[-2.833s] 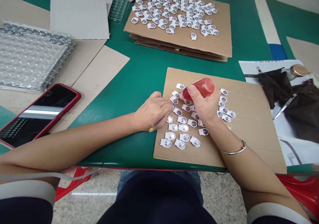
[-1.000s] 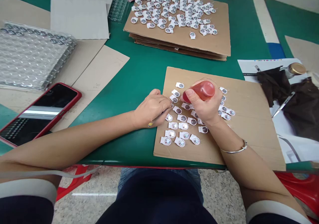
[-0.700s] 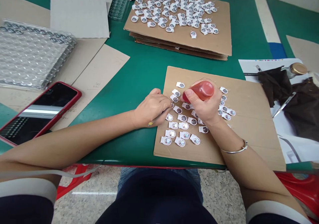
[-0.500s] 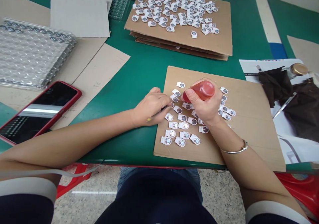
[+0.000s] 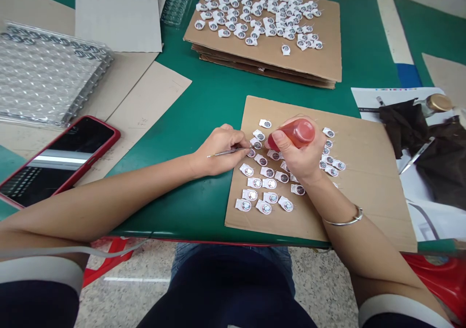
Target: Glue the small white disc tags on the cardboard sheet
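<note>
My right hand (image 5: 304, 155) is wrapped round a red translucent squeeze bottle (image 5: 296, 132), tilted with its base towards me and its far end low over the cardboard sheet (image 5: 364, 206). Between the closed fingers of my left hand (image 5: 222, 148) is a thin metal tool (image 5: 224, 153); its back end sticks out past the palm and its exact kind is unclear. The tool's tip is close to a small white tag with a round silvery piece (image 5: 256, 144). Several similar tagged pieces (image 5: 269, 183) lie on the sheet, some hidden behind my right hand.
A stack of cardboard (image 5: 262, 60) at the back bears many more tagged pieces. On the left are a red-cased phone (image 5: 61, 158), clear plastic trays (image 5: 47, 75) and grey card (image 5: 118, 22). Tweezers (image 5: 417, 155), dark cloth (image 5: 442, 163) and a gold-lidded jar (image 5: 439, 102) lie right.
My left hand has turned slightly, so the thin tool lies flatter and its back end has risen. The right hand and bottle have stayed nearly in place. The view has shifted slightly.
</note>
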`<state>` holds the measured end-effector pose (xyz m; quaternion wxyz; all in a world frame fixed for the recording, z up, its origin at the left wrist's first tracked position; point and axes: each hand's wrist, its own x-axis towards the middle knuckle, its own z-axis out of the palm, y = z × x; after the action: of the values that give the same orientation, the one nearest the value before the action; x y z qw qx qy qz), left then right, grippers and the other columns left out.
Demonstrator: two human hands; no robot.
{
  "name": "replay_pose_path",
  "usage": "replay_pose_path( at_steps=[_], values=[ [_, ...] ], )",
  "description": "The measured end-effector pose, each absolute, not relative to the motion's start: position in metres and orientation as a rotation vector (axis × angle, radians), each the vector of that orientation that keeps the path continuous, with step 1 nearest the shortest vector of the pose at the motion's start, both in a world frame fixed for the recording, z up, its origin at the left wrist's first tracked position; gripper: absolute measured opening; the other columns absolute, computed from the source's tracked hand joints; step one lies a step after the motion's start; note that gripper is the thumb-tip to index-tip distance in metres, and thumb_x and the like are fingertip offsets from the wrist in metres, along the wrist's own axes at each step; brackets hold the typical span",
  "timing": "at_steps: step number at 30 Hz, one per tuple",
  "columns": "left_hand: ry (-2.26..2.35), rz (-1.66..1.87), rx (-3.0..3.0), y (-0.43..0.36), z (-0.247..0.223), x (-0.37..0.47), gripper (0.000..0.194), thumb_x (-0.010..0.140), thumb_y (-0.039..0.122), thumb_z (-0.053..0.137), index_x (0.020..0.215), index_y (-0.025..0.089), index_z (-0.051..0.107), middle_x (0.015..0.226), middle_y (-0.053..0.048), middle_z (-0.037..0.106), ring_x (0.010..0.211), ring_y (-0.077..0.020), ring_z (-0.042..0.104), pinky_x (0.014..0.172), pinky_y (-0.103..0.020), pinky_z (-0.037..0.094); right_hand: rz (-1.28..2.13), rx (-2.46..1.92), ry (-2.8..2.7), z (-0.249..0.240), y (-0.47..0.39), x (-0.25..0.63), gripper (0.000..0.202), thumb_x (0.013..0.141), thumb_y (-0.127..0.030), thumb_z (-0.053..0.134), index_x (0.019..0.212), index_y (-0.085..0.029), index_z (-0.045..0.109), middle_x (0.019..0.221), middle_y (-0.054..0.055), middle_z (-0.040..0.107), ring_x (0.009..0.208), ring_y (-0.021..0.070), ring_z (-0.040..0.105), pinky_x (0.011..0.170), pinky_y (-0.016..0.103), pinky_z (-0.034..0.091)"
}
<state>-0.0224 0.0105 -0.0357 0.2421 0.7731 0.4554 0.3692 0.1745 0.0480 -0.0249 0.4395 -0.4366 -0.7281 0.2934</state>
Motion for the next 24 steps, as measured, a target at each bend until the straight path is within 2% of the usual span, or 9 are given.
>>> replay_pose_path(
  at_steps=[8, 14, 19, 24],
  values=[
    [1.258, 0.972, 1.983, 0.0121, -0.0349, -0.0235, 0.008, 0.073, 0.02, 0.065, 0.068, 0.014, 0.062, 0.077, 0.001, 0.066, 0.071, -0.0121, 0.059, 0.067, -0.026, 0.042, 0.797, -1.104, -1.785, -0.0224, 0.0465, 0.1728, 0.038, 0.073, -0.049, 0.062, 0.084, -0.013, 0.052, 0.084, 0.004, 0.055, 0.073, 0.0064, 0.054, 0.071, 0.027, 0.05],
    [1.269, 0.97, 1.958, 0.0124, -0.0367, -0.025, 0.009, 0.073, 0.021, 0.065, 0.069, 0.014, 0.063, 0.077, 0.0, 0.066, 0.073, -0.0126, 0.058, 0.067, -0.026, 0.043, 0.825, -1.103, -1.773, -0.0234, 0.0459, 0.1724, 0.039, 0.074, -0.05, 0.061, 0.084, -0.013, 0.052, 0.08, 0.003, 0.055, 0.072, 0.006, 0.054, 0.071, 0.026, 0.05],
    [1.245, 0.994, 1.97, 0.0137, -0.0381, -0.0259, 0.008, 0.073, 0.02, 0.065, 0.069, 0.015, 0.062, 0.077, 0.001, 0.066, 0.073, -0.0127, 0.059, 0.066, -0.026, 0.043, 0.831, -1.106, -1.745, -0.0267, 0.0467, 0.1734, 0.041, 0.072, -0.052, 0.062, 0.084, -0.014, 0.052, 0.08, 0.003, 0.055, 0.076, 0.0079, 0.055, 0.074, 0.028, 0.051],
    [1.229, 0.993, 1.97, 0.0141, -0.0386, -0.0266, 0.007, 0.073, 0.02, 0.065, 0.069, 0.014, 0.063, 0.077, 0.0, 0.066, 0.072, -0.0127, 0.059, 0.067, -0.026, 0.044, 0.844, -1.103, -1.725, -0.0285, 0.0465, 0.1731, 0.041, 0.073, -0.054, 0.06, 0.084, -0.015, 0.052, 0.079, 0.005, 0.054, 0.087, 0.0125, 0.056, 0.079, 0.033, 0.053]
  ],
)
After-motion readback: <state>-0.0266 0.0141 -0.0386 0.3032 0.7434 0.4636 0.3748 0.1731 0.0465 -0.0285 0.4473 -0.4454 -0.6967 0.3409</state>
